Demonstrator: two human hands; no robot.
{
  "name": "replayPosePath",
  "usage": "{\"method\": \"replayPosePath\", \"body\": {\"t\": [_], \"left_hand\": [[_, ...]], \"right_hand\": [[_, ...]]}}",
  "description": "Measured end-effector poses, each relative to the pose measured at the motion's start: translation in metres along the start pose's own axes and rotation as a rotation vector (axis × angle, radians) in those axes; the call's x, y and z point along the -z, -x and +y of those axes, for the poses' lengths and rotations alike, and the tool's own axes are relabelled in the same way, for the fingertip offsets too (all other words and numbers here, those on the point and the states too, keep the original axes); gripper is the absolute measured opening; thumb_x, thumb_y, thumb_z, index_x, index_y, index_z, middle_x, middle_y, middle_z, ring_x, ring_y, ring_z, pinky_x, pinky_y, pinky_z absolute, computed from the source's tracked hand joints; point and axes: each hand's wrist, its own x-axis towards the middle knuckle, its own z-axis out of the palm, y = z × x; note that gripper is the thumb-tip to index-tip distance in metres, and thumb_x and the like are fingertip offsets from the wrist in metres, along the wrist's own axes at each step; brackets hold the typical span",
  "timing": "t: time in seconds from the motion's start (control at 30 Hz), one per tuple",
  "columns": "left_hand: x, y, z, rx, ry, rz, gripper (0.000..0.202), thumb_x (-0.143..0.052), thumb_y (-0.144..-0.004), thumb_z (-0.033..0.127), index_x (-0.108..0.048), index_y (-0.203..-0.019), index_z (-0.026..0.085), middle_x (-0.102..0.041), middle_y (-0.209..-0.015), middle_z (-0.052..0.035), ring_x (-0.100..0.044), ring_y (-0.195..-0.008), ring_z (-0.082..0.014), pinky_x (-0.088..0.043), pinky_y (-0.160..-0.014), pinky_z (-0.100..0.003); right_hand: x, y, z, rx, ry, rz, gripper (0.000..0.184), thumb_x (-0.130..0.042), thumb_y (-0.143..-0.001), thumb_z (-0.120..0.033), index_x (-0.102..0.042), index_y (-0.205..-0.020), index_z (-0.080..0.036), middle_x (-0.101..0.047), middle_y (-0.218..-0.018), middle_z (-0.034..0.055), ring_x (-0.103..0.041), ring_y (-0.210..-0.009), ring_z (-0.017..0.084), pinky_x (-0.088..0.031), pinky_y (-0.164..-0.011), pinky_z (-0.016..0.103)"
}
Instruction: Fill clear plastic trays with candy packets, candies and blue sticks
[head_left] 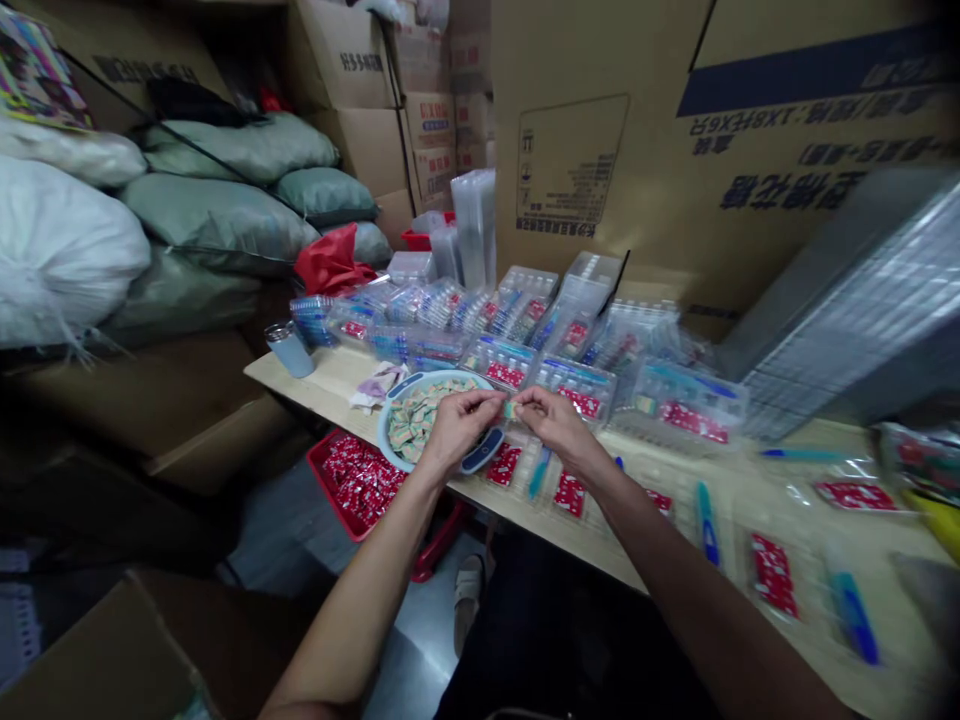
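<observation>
The left hand (459, 432) and right hand (553, 425) pinch a small packet (509, 409) between their fingertips, just beside a bowl (384, 425) heaped with more packets. Clear plastic trays (577, 390) stand nearby on a wooden table (300, 370), above a red crate (319, 470).

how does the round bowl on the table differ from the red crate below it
The bowl is round and pale with a dark blue handle, while the crate is rectangular and red. The bowl sits on the wooden table top; the crate sits lower, off the table's edge. The bowl holds pale greenish packets, the crate red-and-white packets. Both are open-topped and heaped with small packets.
</observation>
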Motion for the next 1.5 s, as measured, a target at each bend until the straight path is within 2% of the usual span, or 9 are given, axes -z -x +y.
{"method": "replayPosePath", "body": {"t": [0.3,0.47,0.57,0.63,0.77,0.83,0.93,1.13,1.5], "left_hand": [[-0.033,-0.008,-0.010,-0.021,0.028,-0.082,0.048,-0.087,-0.065,0.039,-0.078,-0.104,0.013,-0.076,-0.088,-0.0056,-0.064,-0.075,-0.0147,-0.049,-0.074,-0.026],[-0.044,-0.018,-0.007,-0.064,0.009,-0.104,0.043,-0.084,-0.066,0.034,-0.078,-0.102,0.012,-0.073,-0.080,-0.0033,-0.060,-0.070,-0.0125,-0.046,-0.068,-0.023],[-0.042,-0.039,-0.008,-0.064,-0.089,-0.105,0.035,-0.079,-0.068,0.030,-0.078,-0.098,0.012,-0.071,-0.076,-0.0027,-0.058,-0.068,-0.0126,-0.045,-0.066,-0.023],[-0.040,-0.058,-0.011,-0.068,-0.231,-0.129,0.028,-0.075,-0.068,0.023,-0.077,-0.093,0.012,-0.070,-0.075,-0.0022,-0.058,-0.067,-0.0130,-0.045,-0.067,-0.024],[-0.044,-0.096,-0.016,-0.079,-0.702,-0.341,0.024,-0.073,-0.063,0.012,-0.079,-0.087,0.012,-0.071,-0.073,-0.0027,-0.061,-0.068,-0.0161,-0.045,-0.067,-0.025],[-0.051,-0.107,-0.019,-0.111,-0.974,-0.510,0.028,-0.073,-0.060,0.009,-0.080,-0.087,0.013,-0.073,-0.075,-0.0039,-0.063,-0.070,-0.0192,-0.045,-0.067,-0.027],[-0.060,-0.116,-0.024,-0.135,-1.200,-0.705,0.023,-0.073,-0.055,0.006,-0.080,-0.074,0.016,-0.074,-0.070,-0.0045,-0.063,-0.068,-0.0217,-0.044,-0.067,-0.028],[-0.060,-0.125,-0.032,-0.155,-1.280,-0.829,0.021,-0.066,-0.048,-0.004,-0.071,-0.050,0.017,-0.066,-0.053,-0.0045,-0.056,-0.055,-0.0192,-0.039,-0.063,-0.030],[-0.047,-0.114,-0.041,-0.258,-1.261,-0.919,0.028,-0.066,-0.059,-0.002,-0.079,-0.074,0.018,-0.075,-0.071,-0.0017,-0.061,-0.067,-0.0168,-0.040,-0.065,-0.024]], "right_hand": [[0.029,0.004,0.000,0.000,-0.006,-0.026,0.027,-0.065,-0.068,-0.043,-0.061,-0.082,-0.020,-0.053,-0.064,-0.0049,-0.050,-0.062,0.013,-0.038,-0.062,0.028],[0.041,0.001,0.004,-0.003,0.005,0.063,0.025,-0.062,-0.074,-0.037,-0.054,-0.092,-0.022,-0.054,-0.068,-0.0050,-0.052,-0.062,0.014,-0.040,-0.061,0.027],[0.049,0.009,0.011,0.049,0.194,0.128,0.019,-0.054,-0.083,-0.027,-0.055,-0.101,-0.020,-0.059,-0.078,-0.0002,-0.058,-0.070,0.017,-0.046,-0.068,0.031],[0.051,0.022,0.019,0.121,0.474,0.077,0.021,-0.048,-0.085,-0.016,-0.061,-0.101,-0.018,-0.065,-0.090,0.0063,-0.062,-0.084,0.021,-0.047,-0.079,0.035],[0.041,0.059,0.033,0.211,0.986,-0.277,0.038,-0.047,-0.081,-0.004,-0.069,-0.108,-0.018,-0.067,-0.118,0.0124,-0.058,-0.113,0.027,-0.043,-0.095,0.040],[0.034,0.072,0.036,0.204,1.109,-0.394,0.042,-0.050,-0.080,-0.005,-0.070,-0.115,-0.018,-0.064,-0.132,0.0136,-0.055,-0.122,0.029,-0.041,-0.099,0.042],[0.030,0.079,0.035,0.175,1.174,-0.439,0.046,-0.052,-0.081,-0.007,-0.068,-0.123,-0.016,-0.057,-0.144,0.0149,-0.052,-0.128,0.031,-0.039,-0.103,0.044],[0.037,0.079,0.033,0.169,1.187,-0.426,0.051,-0.048,-0.081,-0.004,-0.067,-0.127,-0.018,-0.057,-0.145,0.0128,-0.052,-0.130,0.030,-0.039,-0.103,0.044],[0.041,0.085,0.036,0.181,1.146,-0.444,0.050,-0.050,-0.080,-0.005,-0.067,-0.126,-0.016,-0.057,-0.145,0.0139,-0.051,-0.128,0.030,-0.038,-0.104,0.044]]}}
